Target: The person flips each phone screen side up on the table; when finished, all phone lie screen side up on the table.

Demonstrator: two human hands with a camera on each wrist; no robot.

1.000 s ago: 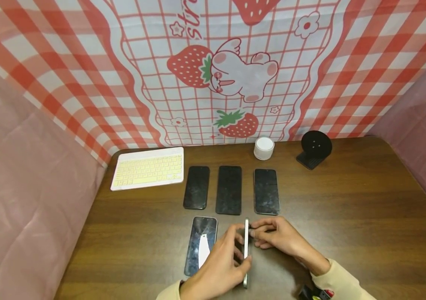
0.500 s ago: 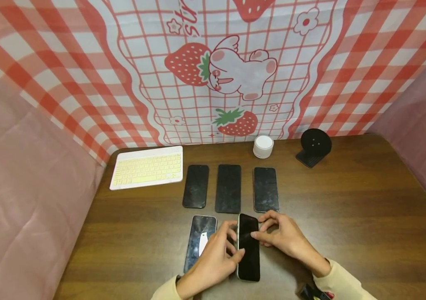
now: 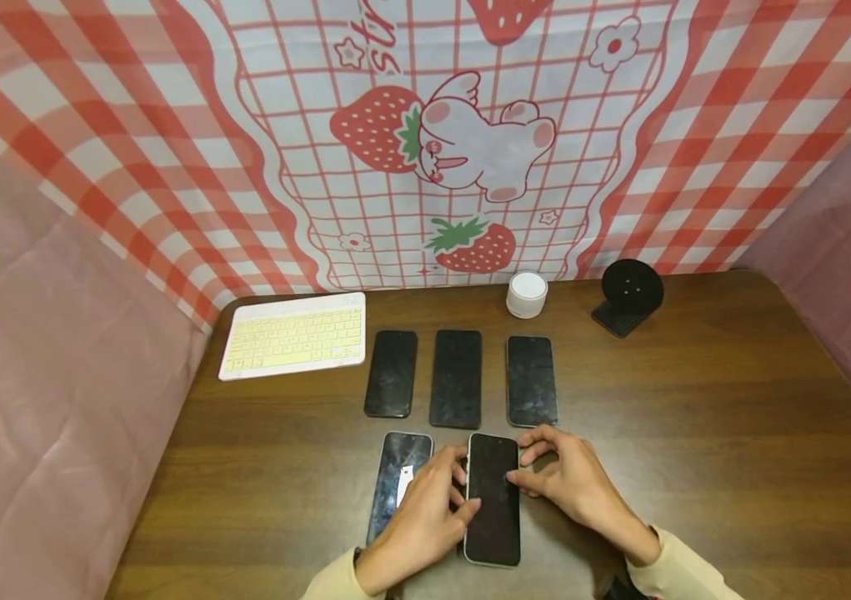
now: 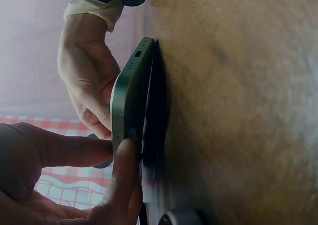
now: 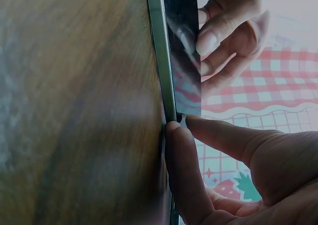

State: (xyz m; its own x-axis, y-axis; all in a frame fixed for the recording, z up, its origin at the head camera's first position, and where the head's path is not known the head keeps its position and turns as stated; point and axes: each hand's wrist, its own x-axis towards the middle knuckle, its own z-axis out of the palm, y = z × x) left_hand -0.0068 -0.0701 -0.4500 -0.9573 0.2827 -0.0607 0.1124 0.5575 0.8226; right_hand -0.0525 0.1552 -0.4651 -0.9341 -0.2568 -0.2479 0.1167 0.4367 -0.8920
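A smartphone [image 3: 496, 521] with a dark screen and a pale green metal edge lies face up, close over the table, between both hands. My left hand [image 3: 425, 508] pinches its left edge, thumb on the screen side and fingers at the frame. In the left wrist view, a shadowed gap shows under the phone [image 4: 130, 88] on that side. Across from it, my right hand [image 3: 575, 482] pinches the right edge, thumb on the screen and forefinger against the frame. A cracked-looking smartphone [image 3: 398, 457] lies to the left, partly hidden by my left hand.
Behind lie three more dark phones: left [image 3: 391, 373], middle [image 3: 457, 379] and right [image 3: 532, 382]. A white keyboard [image 3: 293, 336] with yellow keys is at the back left. A small white cylinder [image 3: 527, 296] and a black round stand [image 3: 631, 287] stand near the back edge.
The phone between my hands has turned from standing on its edge to lying nearly flat, screen up. Both hands stay at its sides, the left having shifted slightly left.
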